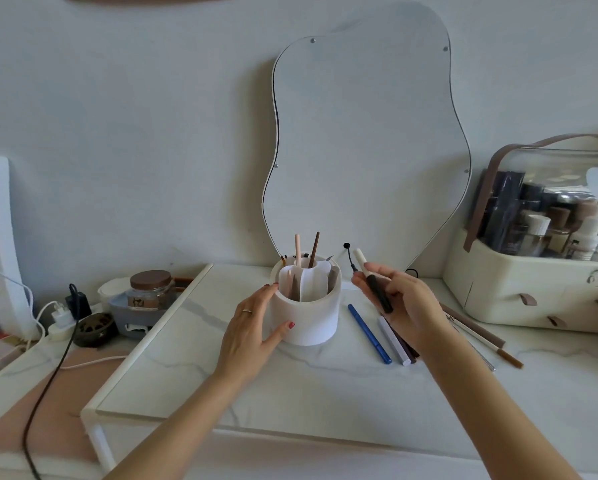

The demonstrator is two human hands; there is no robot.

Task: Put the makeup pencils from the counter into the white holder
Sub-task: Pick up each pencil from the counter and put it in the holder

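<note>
White holder (306, 317) | left hand (251, 327) steadies | right hand (399, 306) grips pencil (373, 284) | mirror (363, 150) behind

Soft daylight, bowed wide-angle edges

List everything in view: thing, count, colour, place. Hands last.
White holder: one, white, counter centre, several pencils standing in it.
Blue pencil: one, blue, lying right of the holder.
Lilac pencil: one, pale lilac, beside the blue one.
Brown pencils: at least two, brown, counter right.
Black-and-white pencil: one, in the right hand.
Mirror: one, wavy, on the wall.
Cosmetics case: one, cream, far right.
Jar: one, brown lid, left.
Cables: black and white, left.
Left hand: on the holder's side.
Right hand: holding a pencil.
</note>
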